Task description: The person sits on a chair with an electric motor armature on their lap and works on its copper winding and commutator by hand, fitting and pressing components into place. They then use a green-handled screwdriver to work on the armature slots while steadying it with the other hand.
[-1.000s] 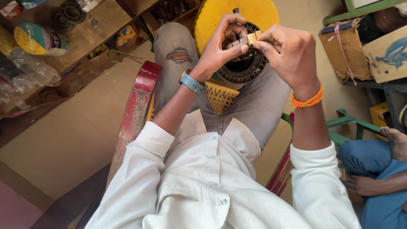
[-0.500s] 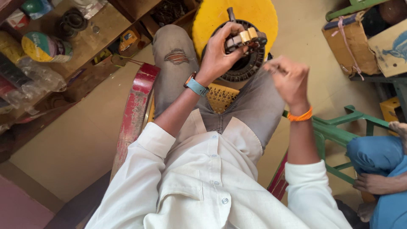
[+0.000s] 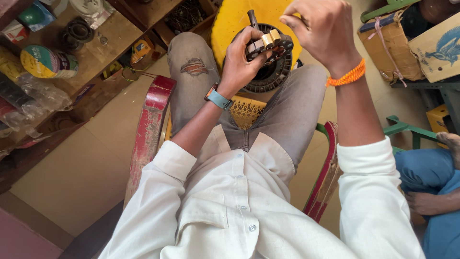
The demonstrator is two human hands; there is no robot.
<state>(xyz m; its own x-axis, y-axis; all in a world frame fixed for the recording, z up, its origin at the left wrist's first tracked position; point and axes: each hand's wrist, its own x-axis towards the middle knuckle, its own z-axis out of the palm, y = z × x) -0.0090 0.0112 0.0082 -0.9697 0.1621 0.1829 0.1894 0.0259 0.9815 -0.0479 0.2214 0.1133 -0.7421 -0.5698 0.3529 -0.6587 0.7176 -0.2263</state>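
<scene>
Left hand (image 3: 242, 62) clamped on dark ring-shaped motor part (image 3: 270, 72), thumb and fingers wrapped round its upper edge near two tan inserts (image 3: 268, 41) seated side by side in the ring. Part resting between the knees, on grey trousers (image 3: 292, 110), in front of round yellow stool (image 3: 230, 21). Short dark stub (image 3: 252, 19) sticking up just above the left fingers. Blue wristband (image 3: 219, 99) on that wrist.

Right hand (image 3: 321, 29) raised above and to the right of the ring, apart from it, fingers curled narrow with thumb and forefinger pinched together near the tip; whether anything sits in that pinch, cannot tell. Orange braided bracelet (image 3: 346, 76) on that wrist. White shirt sleeves (image 3: 369, 192) rolled to the forearms.

Seated on red-framed chair (image 3: 151, 120) with yellow woven seat (image 3: 245, 111) showing between the thighs. Wooden shelf (image 3: 110, 38) at left, carrying a roll of tape (image 3: 45, 61), dark bearings (image 3: 76, 31) and clear plastic bags (image 3: 40, 98). Cardboard boxes (image 3: 412, 41) at upper right. Another person's blue-trousered leg (image 3: 424, 168) and bare foot (image 3: 450, 144) at right edge, beside green frame (image 3: 407, 129).
</scene>
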